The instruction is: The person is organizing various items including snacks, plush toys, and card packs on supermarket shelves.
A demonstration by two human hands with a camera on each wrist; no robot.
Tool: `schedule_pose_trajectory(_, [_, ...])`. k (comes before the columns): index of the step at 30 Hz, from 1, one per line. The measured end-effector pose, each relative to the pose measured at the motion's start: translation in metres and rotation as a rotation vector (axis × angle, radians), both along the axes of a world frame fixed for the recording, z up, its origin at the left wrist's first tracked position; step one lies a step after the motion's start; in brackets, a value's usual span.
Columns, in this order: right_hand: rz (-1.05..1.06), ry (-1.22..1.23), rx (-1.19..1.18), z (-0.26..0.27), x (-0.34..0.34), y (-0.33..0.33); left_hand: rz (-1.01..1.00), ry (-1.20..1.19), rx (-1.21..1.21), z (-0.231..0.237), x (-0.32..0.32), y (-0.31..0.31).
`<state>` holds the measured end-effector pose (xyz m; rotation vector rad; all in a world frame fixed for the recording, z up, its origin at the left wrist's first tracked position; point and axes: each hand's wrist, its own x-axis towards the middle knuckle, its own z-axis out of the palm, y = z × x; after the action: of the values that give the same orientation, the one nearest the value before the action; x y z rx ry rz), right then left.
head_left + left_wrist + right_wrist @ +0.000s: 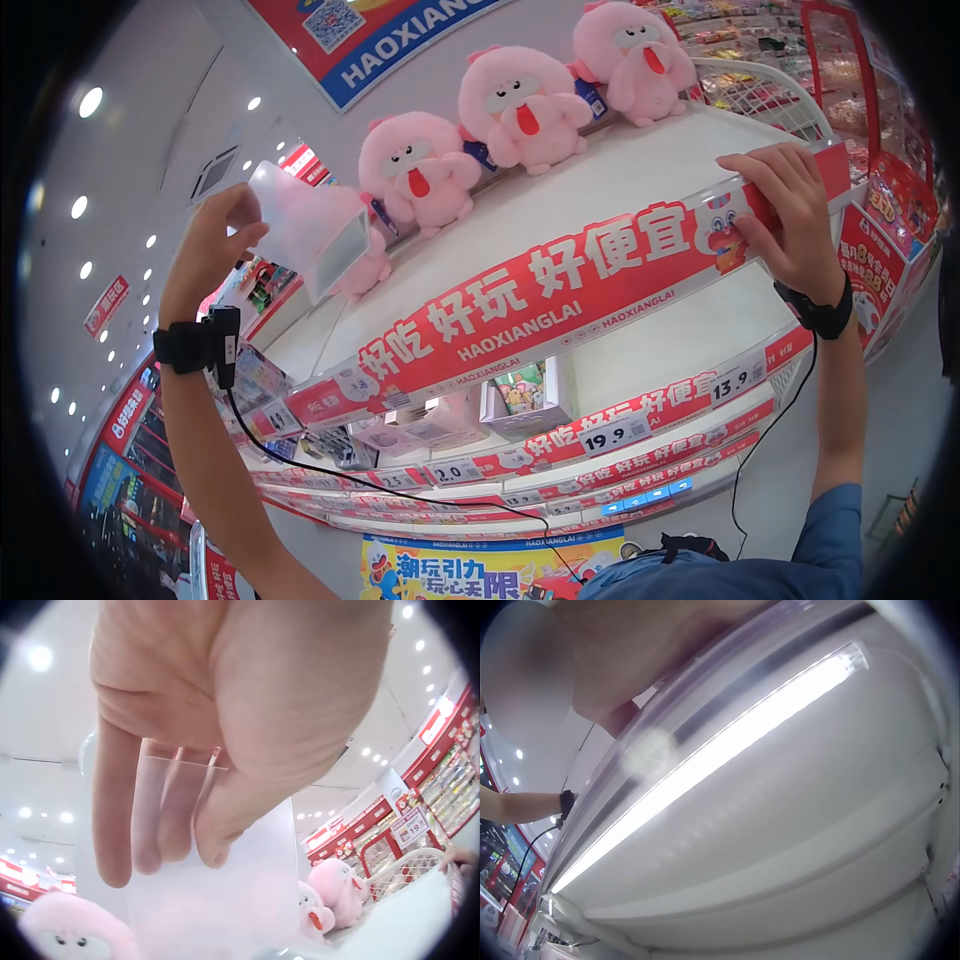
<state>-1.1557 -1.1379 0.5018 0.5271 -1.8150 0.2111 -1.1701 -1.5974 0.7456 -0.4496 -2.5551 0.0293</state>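
My left hand holds a translucent plastic box at the upper left end of the shelf. In the left wrist view, the thumb lies on one side of the clear plastic panel with fingers showing through it. Behind the box, a pink plush toy is partly hidden. On the right, my right hand grips the red edge strip of the top shelf, fingers over its upper rim and thumb at its front. The right wrist view shows mostly the shelf's underside and a lit tube.
More pink plush toys with red tongues stand in a row along the back of the white top shelf. Lower shelves carry price tags and a box of small packets. A white wire rack stands behind at right.
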Motion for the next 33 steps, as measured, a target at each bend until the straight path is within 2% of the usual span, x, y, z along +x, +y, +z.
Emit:
schedule_pose_trajectory(4, [-0.006,-0.010,0.015,-0.002,-0.003,0.000,0.076,0.111,-0.056,-0.011,0.024,-0.076])
schedule_pose_trajectory(7, [-0.049,-0.011,0.046,-0.005,-0.008,0.004,0.221,0.080,-0.159,-0.025,0.025,-0.104])
schedule_pose_trajectory(8, [-0.066,0.006,0.049,-0.006,-0.010,0.005,0.145,0.160,-0.148,-0.032,0.018,-0.117])
schedule_pose_trajectory(11, [-0.061,-0.031,0.065,-0.004,-0.007,0.006,0.426,0.217,-0.163,-0.050,0.002,-0.131])
schedule_pose_trajectory(13, [-0.060,-0.036,0.062,-0.004,-0.007,0.006,0.472,0.249,-0.118,-0.063,-0.025,-0.163])
schedule_pose_trajectory(14, [-0.061,-0.023,0.052,-0.003,-0.005,0.003,0.572,0.103,0.032,-0.062,-0.024,-0.141])
schedule_pose_trajectory(17, [-0.061,-0.042,0.028,-0.002,-0.002,-0.001,0.501,0.070,-0.009,-0.073,-0.057,-0.168])
schedule_pose_trajectory(20, [-0.064,-0.043,0.030,-0.003,-0.002,-0.001,0.724,-0.077,-0.070,-0.080,-0.088,-0.188])
schedule_pose_trajectory(21, [-0.064,-0.044,0.033,-0.002,-0.002,-0.001,0.720,-0.054,-0.102,-0.082,-0.105,-0.213])
schedule_pose_trajectory(23, [-0.079,-0.054,0.037,-0.002,-0.002,-0.001,0.717,-0.020,-0.176,-0.082,-0.111,-0.212])
schedule_pose_trajectory(24, [-0.094,-0.061,0.041,-0.002,-0.001,-0.001,0.818,-0.225,-0.029,-0.073,-0.109,-0.216])
schedule_pose_trajectory(25, [-0.107,-0.066,0.042,-0.003,-0.001,-0.001,0.782,-0.123,-0.120,-0.078,-0.127,-0.244])
schedule_pose_trajectory(27, [-0.156,-0.094,0.048,-0.004,-0.002,0.003,0.674,-0.173,-0.196,-0.077,-0.140,-0.272])
schedule_pose_trajectory(30, [-0.212,-0.126,0.097,-0.009,-0.004,0.015,0.790,-0.214,0.169,-0.078,-0.102,-0.205])
schedule_pose_trajectory(31, [-0.200,-0.137,0.100,-0.011,-0.004,0.017,0.714,-0.234,0.166,-0.074,-0.101,-0.209])
schedule_pose_trajectory(33, [-0.185,-0.123,0.087,-0.012,-0.008,0.019,0.718,-0.262,0.117,-0.076,-0.098,-0.212])
